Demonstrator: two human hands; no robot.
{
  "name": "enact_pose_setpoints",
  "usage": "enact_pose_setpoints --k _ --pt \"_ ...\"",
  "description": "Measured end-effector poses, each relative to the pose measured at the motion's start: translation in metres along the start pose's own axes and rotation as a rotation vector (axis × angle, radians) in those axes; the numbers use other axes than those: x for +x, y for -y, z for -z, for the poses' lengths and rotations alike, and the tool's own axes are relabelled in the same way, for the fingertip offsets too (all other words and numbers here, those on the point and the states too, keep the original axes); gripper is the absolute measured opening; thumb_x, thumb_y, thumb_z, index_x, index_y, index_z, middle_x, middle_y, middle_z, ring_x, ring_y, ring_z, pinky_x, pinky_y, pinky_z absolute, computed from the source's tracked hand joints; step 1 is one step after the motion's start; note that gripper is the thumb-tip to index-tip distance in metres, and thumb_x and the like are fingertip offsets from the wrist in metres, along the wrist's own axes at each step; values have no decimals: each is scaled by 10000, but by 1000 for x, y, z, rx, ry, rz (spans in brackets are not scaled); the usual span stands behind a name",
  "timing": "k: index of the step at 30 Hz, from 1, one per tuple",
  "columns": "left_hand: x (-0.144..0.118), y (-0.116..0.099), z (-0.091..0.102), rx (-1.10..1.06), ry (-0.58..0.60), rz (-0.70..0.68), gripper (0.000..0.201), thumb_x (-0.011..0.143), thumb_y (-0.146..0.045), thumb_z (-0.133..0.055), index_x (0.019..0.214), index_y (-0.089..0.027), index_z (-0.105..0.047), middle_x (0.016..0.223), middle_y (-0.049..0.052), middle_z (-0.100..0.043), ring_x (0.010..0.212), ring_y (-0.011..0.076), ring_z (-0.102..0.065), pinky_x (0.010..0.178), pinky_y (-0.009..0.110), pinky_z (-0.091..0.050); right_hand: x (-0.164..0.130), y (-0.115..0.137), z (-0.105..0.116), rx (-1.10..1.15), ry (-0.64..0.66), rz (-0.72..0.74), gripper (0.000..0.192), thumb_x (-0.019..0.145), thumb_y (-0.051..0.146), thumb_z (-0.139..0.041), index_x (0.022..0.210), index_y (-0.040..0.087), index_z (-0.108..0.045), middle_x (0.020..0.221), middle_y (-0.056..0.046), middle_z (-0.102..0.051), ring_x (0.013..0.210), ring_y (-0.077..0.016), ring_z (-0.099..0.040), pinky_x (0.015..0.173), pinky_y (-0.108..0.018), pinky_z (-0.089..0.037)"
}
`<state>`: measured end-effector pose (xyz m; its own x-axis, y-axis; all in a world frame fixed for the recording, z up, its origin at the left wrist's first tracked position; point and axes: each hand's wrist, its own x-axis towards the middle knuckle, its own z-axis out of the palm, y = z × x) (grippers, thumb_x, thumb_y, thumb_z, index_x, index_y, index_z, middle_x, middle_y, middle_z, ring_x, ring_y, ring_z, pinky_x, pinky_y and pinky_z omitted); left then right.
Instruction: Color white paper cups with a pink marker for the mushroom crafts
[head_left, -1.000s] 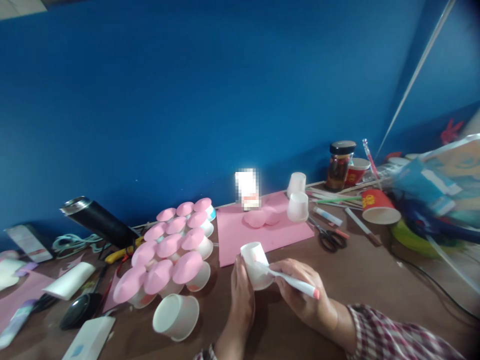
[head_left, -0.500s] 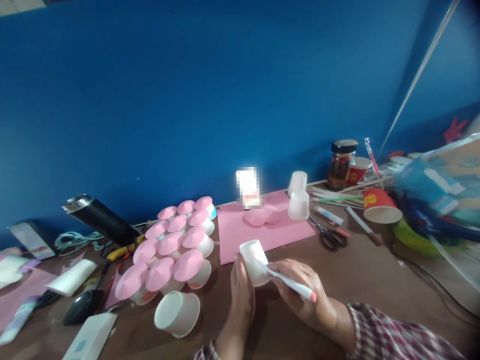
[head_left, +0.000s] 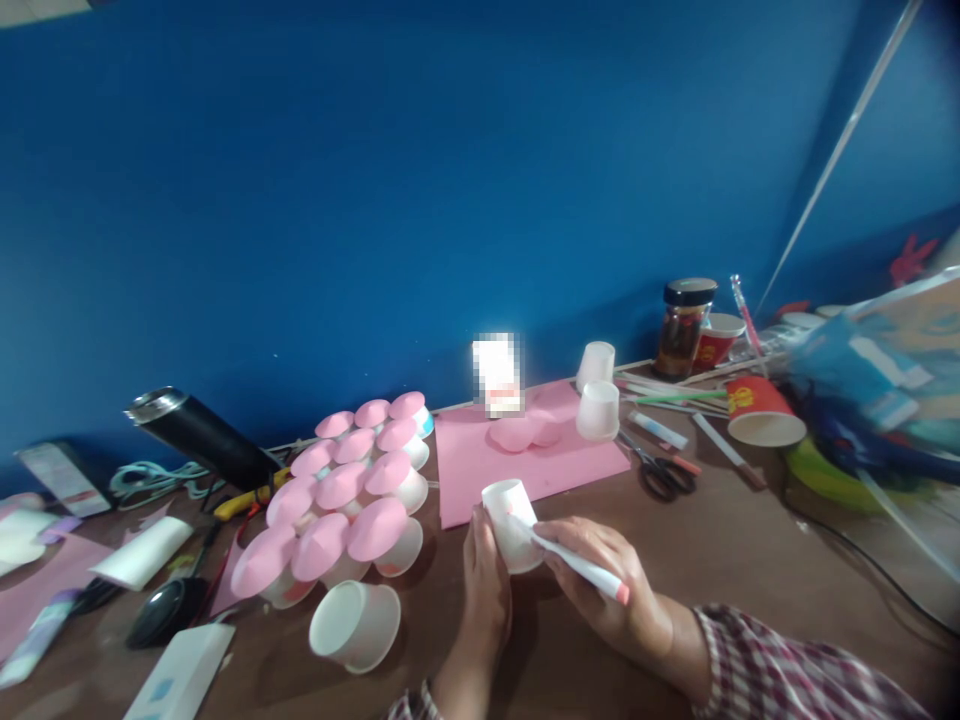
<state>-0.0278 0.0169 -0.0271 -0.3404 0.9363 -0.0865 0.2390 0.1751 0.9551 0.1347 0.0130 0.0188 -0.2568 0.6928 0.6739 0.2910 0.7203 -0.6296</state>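
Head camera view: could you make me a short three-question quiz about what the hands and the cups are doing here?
1. True or false: the right hand holds a pair of scissors.
2. Which hand steadies the white paper cup?
A. left hand
B. neither
3. Fill in: the cups left of the pink sheet wear ____ cone tops.

Key
1. False: it holds a white marker, tip against the cup.
2. A
3. pink

Pixelated white card point(head_left: 496, 375), perhaps a label; blurred blue clutter point(head_left: 862, 400) at right
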Motion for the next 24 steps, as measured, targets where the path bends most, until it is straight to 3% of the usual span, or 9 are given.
enact_pose_setpoints --k 5,14,24 --pt "0 1 4 -4 -38 -44 508 942 -373 -460 1324 -51 -553 1384 239 -553 1311 310 -512 1062 346 -455 1 1 1 -15 9 -5 181 918 133 -528 1050 163 -649 792 -74 -703 638 -181 -659 612 -293 -549" --pt "0 1 -12 -111 -80 107 529 967 -393 -354 1348 -67 -523 1439 228 -501 1283 298 -541 1007 351 -502 -2 -2 -2 20 21 -5 190 917 141 -535 1069 164 -647 808 -75 -706 656 -181 -667 630 -294 -557" --pt "0 -2 -5 -41 -72 82 514 917 -383 -453 1315 -71 -544 1441 228 -497 1408 319 -375 1104 382 -400 -2 -2 -3 -12 11 13 178 912 140 -547 1055 169 -650 804 -75 -715 653 -179 -673 625 -285 -559"
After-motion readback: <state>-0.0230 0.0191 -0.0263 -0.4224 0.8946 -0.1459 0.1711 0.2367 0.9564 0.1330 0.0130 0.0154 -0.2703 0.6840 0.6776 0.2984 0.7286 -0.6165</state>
